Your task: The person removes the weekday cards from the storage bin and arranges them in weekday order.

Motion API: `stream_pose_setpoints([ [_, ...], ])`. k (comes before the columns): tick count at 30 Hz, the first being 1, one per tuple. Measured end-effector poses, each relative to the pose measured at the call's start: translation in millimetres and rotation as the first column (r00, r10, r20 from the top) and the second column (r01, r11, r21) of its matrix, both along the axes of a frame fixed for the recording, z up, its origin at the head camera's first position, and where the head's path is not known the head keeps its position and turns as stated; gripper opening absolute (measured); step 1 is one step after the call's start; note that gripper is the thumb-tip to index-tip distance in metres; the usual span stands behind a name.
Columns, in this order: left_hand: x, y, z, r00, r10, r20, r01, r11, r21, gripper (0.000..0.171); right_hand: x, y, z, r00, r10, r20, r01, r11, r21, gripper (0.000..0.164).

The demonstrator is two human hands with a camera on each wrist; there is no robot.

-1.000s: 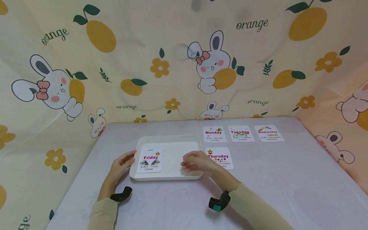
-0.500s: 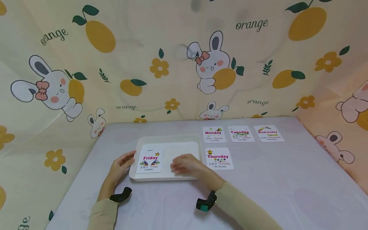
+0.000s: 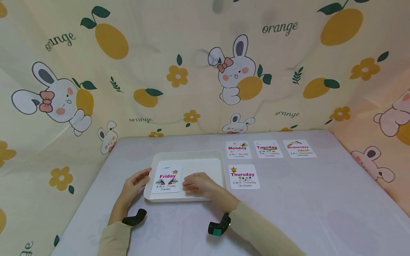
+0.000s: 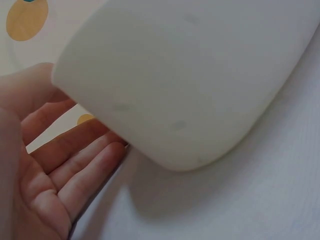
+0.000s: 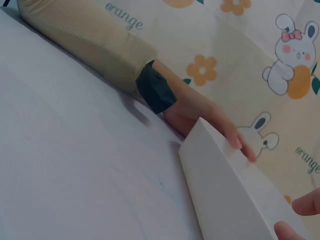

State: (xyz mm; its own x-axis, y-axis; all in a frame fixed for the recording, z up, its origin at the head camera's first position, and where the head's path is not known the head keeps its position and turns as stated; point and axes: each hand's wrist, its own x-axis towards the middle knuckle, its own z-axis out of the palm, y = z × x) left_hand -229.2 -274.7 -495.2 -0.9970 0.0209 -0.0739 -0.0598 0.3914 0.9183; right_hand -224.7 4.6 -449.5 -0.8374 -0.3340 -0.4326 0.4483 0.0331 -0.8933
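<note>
In the head view, a white tray [image 3: 201,163] lies on the table with the Friday card [image 3: 166,179] in its left part. My left hand [image 3: 132,187] rests against the tray's left edge, its fingers nearly straight. The left wrist view has these fingers [image 4: 87,172] touching the tray's side wall [image 4: 165,75]. My right hand [image 3: 201,185] is over the tray just right of the Friday card, holding nothing that I can see. Its fingertips [image 5: 307,202] enter the right wrist view at lower right, apart from the tray's rim.
Right of the tray, the Thursday card [image 3: 244,177] lies below the Monday card [image 3: 238,150]. The Tuesday card [image 3: 268,149] and Wednesday card [image 3: 299,148] continue that upper row. A patterned cloth [image 3: 192,32] hangs behind the table.
My right hand has moved left, from the tray's right edge near the Thursday card to beside the Friday card. The left hand and the cards stay in place.
</note>
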Motion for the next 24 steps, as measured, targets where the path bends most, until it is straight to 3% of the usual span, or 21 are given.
stream_pose_setpoints([
  [19, 0.3, -0.2, -1.4, 1.000, 0.002, 0.002, -0.002, 1.000, -0.008, 0.048, -3.5, -15.9, -3.7, 0.987, -0.111, 0.113, 0.119, 0.991, -0.064, 0.032],
  [24, 0.2, -1.0, -1.5, 1.000, 0.001, 0.006, -0.001, 1.000, -0.008, 0.049, -0.9, -19.8, 2.6, 0.967, -0.181, 0.178, 0.201, 0.975, -0.099, 0.034],
])
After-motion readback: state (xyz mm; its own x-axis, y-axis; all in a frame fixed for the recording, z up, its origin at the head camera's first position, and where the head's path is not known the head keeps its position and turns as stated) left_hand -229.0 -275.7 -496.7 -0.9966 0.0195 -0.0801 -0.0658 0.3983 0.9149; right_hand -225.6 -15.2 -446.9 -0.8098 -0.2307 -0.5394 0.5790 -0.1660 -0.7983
